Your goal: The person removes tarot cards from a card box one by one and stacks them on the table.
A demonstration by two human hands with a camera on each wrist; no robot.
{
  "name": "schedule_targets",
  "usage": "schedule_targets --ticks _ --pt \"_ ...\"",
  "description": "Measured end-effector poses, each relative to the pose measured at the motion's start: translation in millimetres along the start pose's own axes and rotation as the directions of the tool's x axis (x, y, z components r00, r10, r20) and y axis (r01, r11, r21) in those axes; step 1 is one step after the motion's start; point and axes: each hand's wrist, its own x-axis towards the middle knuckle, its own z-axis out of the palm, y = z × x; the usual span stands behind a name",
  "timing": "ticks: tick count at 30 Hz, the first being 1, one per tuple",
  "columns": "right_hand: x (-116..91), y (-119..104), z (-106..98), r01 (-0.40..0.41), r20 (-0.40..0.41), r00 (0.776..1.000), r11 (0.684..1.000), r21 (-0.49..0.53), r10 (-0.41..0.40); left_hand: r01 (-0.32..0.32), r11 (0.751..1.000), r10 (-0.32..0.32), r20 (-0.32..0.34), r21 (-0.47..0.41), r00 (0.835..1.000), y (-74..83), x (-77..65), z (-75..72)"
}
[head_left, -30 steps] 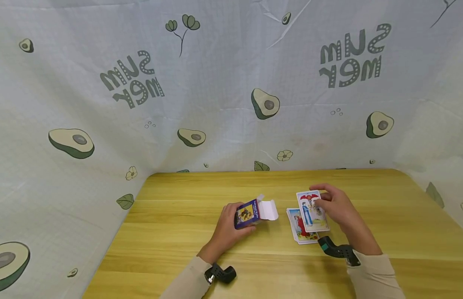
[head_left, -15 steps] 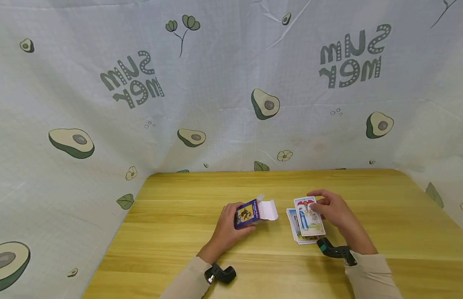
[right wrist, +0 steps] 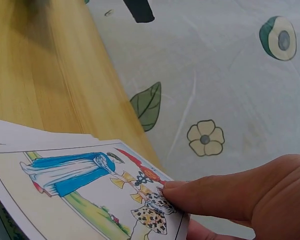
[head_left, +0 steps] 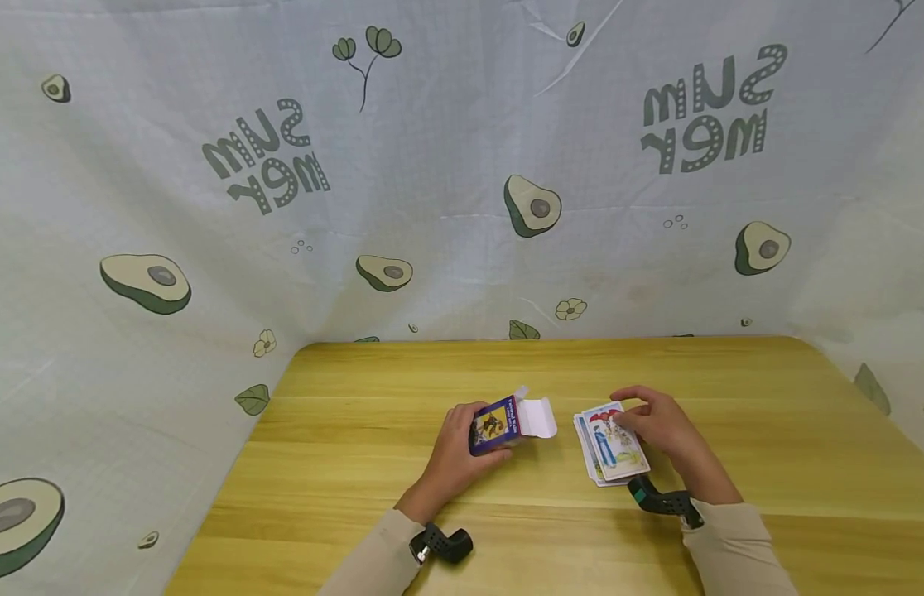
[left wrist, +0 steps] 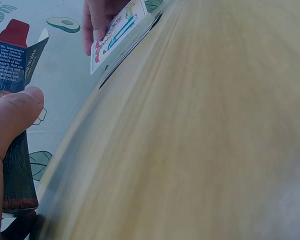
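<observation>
My left hand (head_left: 457, 457) grips a small purple and yellow card box (head_left: 495, 424), its white end flap (head_left: 537, 418) hanging out to the right. In the left wrist view the thumb presses the side of that box (left wrist: 10, 62), which carries printed text. My right hand (head_left: 659, 426) pinches an illustrated tarot card (head_left: 615, 443) with a blue-robed figure, thumb on its face. This card lies over a loose pile of cards (head_left: 588, 455), covering most of it. Close up, the thumb sits near the edge of the held card (right wrist: 90, 185).
Both hands work over a wooden table (head_left: 343, 497). Behind it and at the sides hangs a pale cloth (head_left: 447, 149) printed with avocados and lettering. A black wrist camera (head_left: 441, 545) is strapped to the left wrist, another (head_left: 659, 501) to the right.
My right hand has brought the tarot card down and slightly left, so it now covers more of the pile. My left hand holds the box in the same place.
</observation>
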Motion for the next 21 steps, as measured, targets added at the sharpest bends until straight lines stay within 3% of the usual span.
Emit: schedule_targets --ticks 21 --pt "4.6 4.0 8.6 -0.018 -0.036 0.999 0.997 -0.081 0.015 -0.004 1.0 0.004 0.003 -0.007 1.0 -0.1 -0.6 -1.5"
